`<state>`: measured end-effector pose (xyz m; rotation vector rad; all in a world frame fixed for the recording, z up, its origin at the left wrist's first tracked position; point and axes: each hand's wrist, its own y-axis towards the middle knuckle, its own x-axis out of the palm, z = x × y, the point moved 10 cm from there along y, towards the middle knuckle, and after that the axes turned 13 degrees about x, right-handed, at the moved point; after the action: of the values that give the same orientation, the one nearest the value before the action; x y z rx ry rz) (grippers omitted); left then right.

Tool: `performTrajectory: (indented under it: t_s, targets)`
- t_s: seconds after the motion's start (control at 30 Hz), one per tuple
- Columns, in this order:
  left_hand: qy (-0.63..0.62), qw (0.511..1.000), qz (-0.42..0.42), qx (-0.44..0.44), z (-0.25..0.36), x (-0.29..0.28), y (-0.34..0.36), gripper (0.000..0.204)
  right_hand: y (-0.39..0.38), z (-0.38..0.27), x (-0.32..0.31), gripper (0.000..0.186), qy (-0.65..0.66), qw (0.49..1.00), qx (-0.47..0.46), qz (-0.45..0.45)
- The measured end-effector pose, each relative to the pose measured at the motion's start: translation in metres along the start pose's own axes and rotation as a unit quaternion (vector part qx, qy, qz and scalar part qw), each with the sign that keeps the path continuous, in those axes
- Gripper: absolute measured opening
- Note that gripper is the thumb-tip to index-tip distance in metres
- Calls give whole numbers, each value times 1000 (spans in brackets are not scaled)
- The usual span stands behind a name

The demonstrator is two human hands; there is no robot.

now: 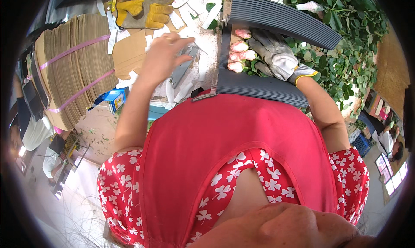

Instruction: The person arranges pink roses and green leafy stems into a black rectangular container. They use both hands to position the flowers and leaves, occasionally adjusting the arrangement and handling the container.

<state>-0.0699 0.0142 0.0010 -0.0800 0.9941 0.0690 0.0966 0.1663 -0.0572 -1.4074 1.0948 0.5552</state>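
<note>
My left hand point(168, 53) is bare, its fingers apart with nothing held, above a grey metal piece point(182, 74) among white strips and cardboard. My right hand point(276, 57), in a grey glove with a yellow-edged cuff, is closed over a bunch of several pink roses point(240, 46), their heads pointing left. The roses lie on cardboard in a black ribbed fixture point(263, 89), which has a second ribbed panel point(281, 14) above them. The stems are mostly hidden under the glove.
Yellow-grey work gloves point(155, 14) lie upper left. Strapped cardboard stacks point(69, 70) and a blue box point(116, 99) stand at left. Rose foliage point(354, 49) piles at right. Co-workers point(384, 142) appear at both rims of the view.
</note>
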Motion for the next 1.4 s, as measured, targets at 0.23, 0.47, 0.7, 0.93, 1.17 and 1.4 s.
performTrajectory:
  t_s: [0.23, 0.47, 0.7, 0.93, 1.17, 1.4]
  targets:
    - [-186, 967, 106, 137, 42, 51, 59, 40, -6, 0, -5, 81, -8, 1000, 12, 19]
    - [-65, 977, -15, 202, 67, 99, 99, 59, -20, 8, 0, 72, 78, 997, -13, 7]
    - [-112, 975, -9, 191, 46, 115, 105, 48, -125, 61, -116, 21, 264, 935, 106, 211]
    - [-77, 970, -12, 231, 53, 116, 105, 61, -154, 112, 57, 23, 82, 921, 381, 19]
    - [-91, 975, -16, 202, 41, 120, 105, 51, -157, 113, 24, 17, -16, 920, 366, 137]
    - [-72, 976, -16, 204, 42, 123, 104, 49, -167, 85, -36, 23, -63, 933, 281, 214]
